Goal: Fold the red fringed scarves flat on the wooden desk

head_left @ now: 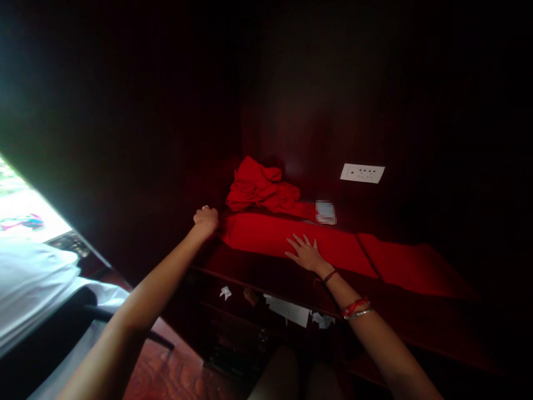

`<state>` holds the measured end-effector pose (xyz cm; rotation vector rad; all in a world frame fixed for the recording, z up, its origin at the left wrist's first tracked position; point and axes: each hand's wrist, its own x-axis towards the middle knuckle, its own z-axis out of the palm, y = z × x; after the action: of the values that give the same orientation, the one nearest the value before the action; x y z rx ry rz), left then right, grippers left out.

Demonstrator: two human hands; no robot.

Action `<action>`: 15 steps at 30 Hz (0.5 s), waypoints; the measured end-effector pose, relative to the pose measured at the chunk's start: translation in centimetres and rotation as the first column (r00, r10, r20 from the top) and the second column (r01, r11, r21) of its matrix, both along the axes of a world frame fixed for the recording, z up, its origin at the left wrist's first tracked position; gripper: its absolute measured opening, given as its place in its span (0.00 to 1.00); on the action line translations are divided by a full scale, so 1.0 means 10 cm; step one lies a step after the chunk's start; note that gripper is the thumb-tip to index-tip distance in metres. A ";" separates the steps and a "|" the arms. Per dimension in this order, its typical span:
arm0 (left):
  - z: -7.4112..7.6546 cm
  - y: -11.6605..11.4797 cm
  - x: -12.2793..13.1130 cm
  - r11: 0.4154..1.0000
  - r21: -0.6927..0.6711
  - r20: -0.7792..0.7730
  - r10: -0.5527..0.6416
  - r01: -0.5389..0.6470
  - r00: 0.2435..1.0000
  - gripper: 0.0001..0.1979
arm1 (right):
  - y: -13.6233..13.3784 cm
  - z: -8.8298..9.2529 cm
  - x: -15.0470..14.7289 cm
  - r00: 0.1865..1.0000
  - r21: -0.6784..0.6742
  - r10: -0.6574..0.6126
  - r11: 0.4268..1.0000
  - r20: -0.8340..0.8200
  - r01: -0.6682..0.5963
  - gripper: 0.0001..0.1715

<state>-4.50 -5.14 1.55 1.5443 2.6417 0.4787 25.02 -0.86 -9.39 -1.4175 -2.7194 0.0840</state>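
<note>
A long folded red cloth (258,233) lies flat along the dark wooden desk. My left hand (206,220) is closed at its left end, where the fabric narrows toward my fingers. My right hand (307,254) rests flat on the front part of the same cloth with its fingers spread. Further right lies another flat red piece (412,266), set off by a dark line; whether the two are joined I cannot tell. Behind the strip sits a crumpled heap of red cloth (260,186). A small pale item (325,212), blurred out, lies beside the heap.
A white socket plate (362,173) is on the dark back wall. Under the desk top, a shelf holds white paper (291,311) and crumpled scraps (225,293). White fabric (33,289) lies over dark furniture at the left, above a reddish floor (166,369).
</note>
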 end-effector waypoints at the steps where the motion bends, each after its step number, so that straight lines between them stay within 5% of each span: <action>1: -0.03 0.00 0.06 1.000 0.015 -0.069 -0.003 0.004 0.998 0.17 | -0.01 0.01 -0.01 1.000 0.000 0.003 1.000 -0.003 -0.003 0.39; 4: -0.24 0.12 0.42 0.962 0.056 -0.298 -0.239 0.267 0.924 0.20 | -0.06 0.08 -0.03 1.000 -0.022 0.013 1.000 -0.021 -0.013 0.38; 7: -0.59 0.32 0.71 0.819 -0.071 -0.316 -0.560 0.569 0.766 0.23 | -0.08 0.19 0.08 0.998 -0.048 -0.005 0.999 -0.063 0.002 0.37; 11: -1.01 0.45 0.54 0.811 -0.254 -0.158 -0.572 0.527 0.805 0.27 | -0.05 0.29 0.46 0.987 -0.060 -0.150 0.987 -0.055 0.146 0.37; 15: -1.19 0.45 0.00 0.819 -0.290 -0.168 -0.553 0.495 0.816 0.28 | -0.07 0.19 0.77 0.971 -0.171 -0.234 0.956 0.052 0.240 0.37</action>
<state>-4.51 -0.66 -10.35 2.2499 2.1416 -0.0659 32.73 -1.56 -7.48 -1.7960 -2.5966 0.2974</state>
